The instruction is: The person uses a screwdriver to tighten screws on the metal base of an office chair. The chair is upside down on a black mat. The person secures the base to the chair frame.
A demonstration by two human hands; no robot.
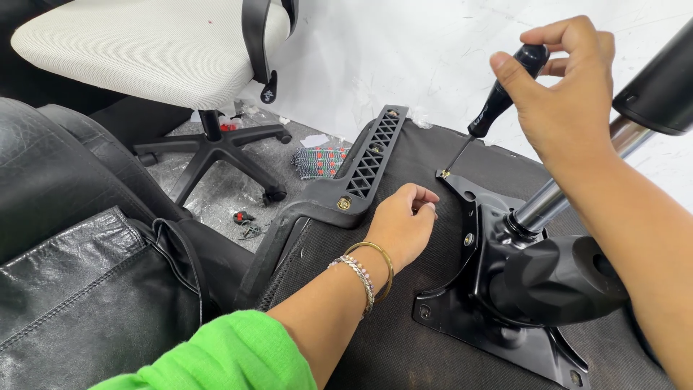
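Note:
My right hand point(563, 94) grips the black handle of a screwdriver point(498, 101); its thin shaft slants down to a screw point(445, 174) at the far corner of a black metal mounting plate point(462, 318). The plate lies on the dark fabric underside of an upturned chair seat point(390, 339). My left hand point(403, 227), fingers curled, rests on the seat just left of the plate and holds nothing visible. It wears bangles and a green sleeve. A chrome gas cylinder point(548, 198) rises from the plate's black mechanism point(556, 278).
A black plastic armrest bracket point(364, 170) is bolted to the seat's left edge. A white mesh office chair point(159, 47) with a black star base point(216, 148) stands at the back left. Black leather cushions point(65, 238) lie at the left. Small debris litters the grey floor.

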